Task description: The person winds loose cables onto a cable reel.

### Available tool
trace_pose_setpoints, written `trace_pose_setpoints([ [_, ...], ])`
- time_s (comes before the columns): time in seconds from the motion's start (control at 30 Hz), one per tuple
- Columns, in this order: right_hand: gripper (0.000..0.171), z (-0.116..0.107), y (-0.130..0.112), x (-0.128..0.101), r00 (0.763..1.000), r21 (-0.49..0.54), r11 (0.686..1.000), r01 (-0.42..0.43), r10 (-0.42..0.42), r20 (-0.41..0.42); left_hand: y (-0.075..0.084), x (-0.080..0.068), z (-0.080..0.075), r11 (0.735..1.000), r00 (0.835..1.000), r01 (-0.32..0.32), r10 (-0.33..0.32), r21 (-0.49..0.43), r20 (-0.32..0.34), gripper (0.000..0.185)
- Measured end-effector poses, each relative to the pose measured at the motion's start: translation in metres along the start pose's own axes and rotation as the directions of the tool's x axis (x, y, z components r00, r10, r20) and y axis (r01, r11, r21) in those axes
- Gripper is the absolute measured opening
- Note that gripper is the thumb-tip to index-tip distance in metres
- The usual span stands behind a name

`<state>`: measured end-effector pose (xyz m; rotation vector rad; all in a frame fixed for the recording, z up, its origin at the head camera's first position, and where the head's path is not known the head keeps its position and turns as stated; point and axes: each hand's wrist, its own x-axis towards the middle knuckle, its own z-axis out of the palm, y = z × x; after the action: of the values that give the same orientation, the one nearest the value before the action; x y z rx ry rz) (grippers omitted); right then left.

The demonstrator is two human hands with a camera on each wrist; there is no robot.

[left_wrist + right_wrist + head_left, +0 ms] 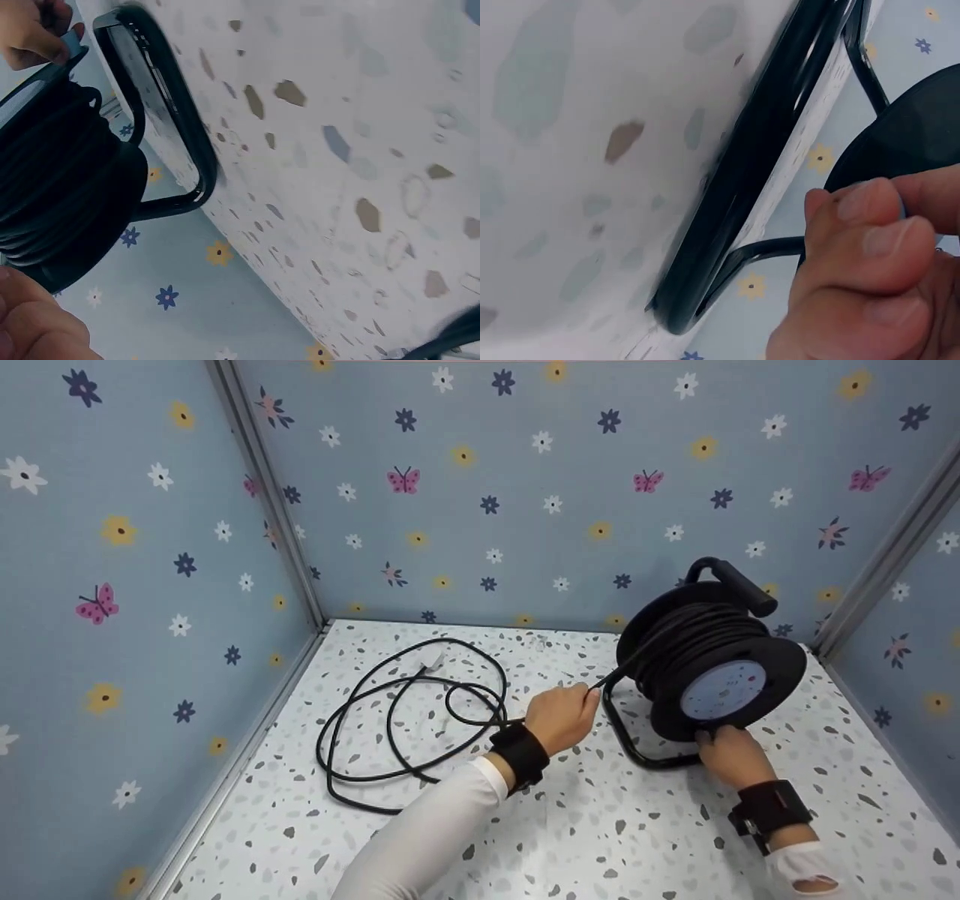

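Note:
A black cable reel (712, 660) stands on its tubular frame at the right, with thick turns of black cable (697, 641) round its drum. My left hand (562, 718) grips the cable's loose run, which stretches up to the drum. At the lower rim of the reel's front flange, my right hand (735, 759) pinches a small knob (73, 43); in the right wrist view the curled fingers (881, 238) largely hide it. The reel's pale round face (724, 690) turns toward me. Loose cable coils (409, 682) lie left of my left hand.
A pale plug (433, 662) lies among the loose coils. The speckled white tabletop (570, 840) meets flowered blue panels (525, 450) at the back and both sides. The reel's carrying handle (742, 587) sticks up near the back panel.

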<state>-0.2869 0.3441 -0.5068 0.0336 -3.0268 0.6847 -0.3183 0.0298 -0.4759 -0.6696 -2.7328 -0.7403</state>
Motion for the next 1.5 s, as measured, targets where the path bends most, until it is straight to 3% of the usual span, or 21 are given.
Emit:
trace_pose_setpoints([
  [0.13, 0.042, 0.003, -0.004, -0.001, 1.0, -0.002, 1.0, 0.024, -0.024, -0.008, 0.0, 0.002, -0.004, 1.0, 0.999, 0.022, -0.022, -0.009, 0.039, 0.041],
  [0.23, 0.041, 0.003, -0.004, -0.001, 1.0, -0.009, 1.0, 0.024, -0.024, -0.013, -0.005, 0.002, -0.013, 0.999, 0.998, 0.033, -0.035, 0.035, 0.052, 0.042],
  [0.3, 0.041, 0.003, -0.003, -0.001, 1.0, -0.011, 1.0, 0.015, -0.016, -0.012, -0.012, 0.003, -0.023, 0.996, 0.997, 0.039, -0.045, 0.085, 0.065, 0.049],
  [0.4, 0.042, 0.002, -0.003, -0.001, 1.0, -0.005, 1.0, 0.004, -0.004, -0.006, -0.028, 0.006, -0.043, 0.988, 0.99, 0.052, -0.07, 0.144, 0.121, 0.076],
  [0.5, 0.043, 0.002, -0.003, 0.0, 1.0, -0.001, 1.0, -0.003, 0.003, 0.003, -0.055, 0.007, -0.064, 0.989, 0.972, 0.044, -0.074, 0.139, 0.224, 0.093],
  [0.63, 0.044, 0.001, -0.005, -0.001, 1.0, -0.001, 1.0, 0.0, 0.0, 0.001, -0.102, 0.003, -0.084, 0.997, 0.942, 0.011, -0.035, 0.073, 0.335, 0.087],
  [0.8, 0.046, 0.0, -0.007, -0.003, 1.0, -0.001, 1.0, 0.003, -0.003, 0.001, -0.157, -0.016, -0.091, 0.995, 0.933, 0.008, -0.042, 0.096, 0.357, 0.074],
  [0.93, 0.044, 0.0, -0.008, -0.003, 1.0, -0.005, 1.0, 0.008, -0.008, -0.013, -0.187, -0.029, -0.089, 0.987, 0.938, 0.002, -0.058, 0.162, 0.343, 0.047],
  [1.03, 0.044, 0.001, -0.008, -0.003, 1.0, -0.003, 1.0, 0.015, -0.015, -0.021, -0.203, -0.037, -0.086, 0.987, 0.95, 0.033, -0.078, 0.154, 0.301, 0.033],
  [1.13, 0.043, 0.001, -0.008, -0.003, 0.999, -0.001, 1.0, 0.023, -0.023, -0.024, -0.211, -0.041, -0.086, 0.994, 0.973, 0.08, -0.095, 0.077, 0.209, 0.026],
  [1.23, 0.043, 0.001, -0.008, -0.003, 0.999, 0.005, 1.0, 0.027, -0.027, -0.023, -0.216, -0.04, -0.092, 0.995, 0.993, 0.103, -0.101, -0.021, 0.065, 0.021],
  [1.3, 0.043, 0.001, -0.007, -0.002, 0.999, 0.005, 1.0, 0.026, -0.025, -0.019, -0.218, -0.036, -0.099, 0.993, 0.993, 0.095, -0.099, -0.07, -0.064, 0.019],
  [1.37, 0.043, 0.0, -0.007, -0.002, 1.0, 0.004, 1.0, 0.024, -0.024, -0.017, -0.22, -0.032, -0.108, 0.992, 0.972, 0.079, -0.099, -0.101, -0.214, 0.017],
  [1.5, 0.042, -0.001, -0.006, -0.002, 1.0, -0.001, 1.0, 0.015, -0.015, -0.01, -0.22, -0.023, -0.137, 0.979, 0.882, 0.111, -0.177, -0.172, -0.438, 0.019],
])
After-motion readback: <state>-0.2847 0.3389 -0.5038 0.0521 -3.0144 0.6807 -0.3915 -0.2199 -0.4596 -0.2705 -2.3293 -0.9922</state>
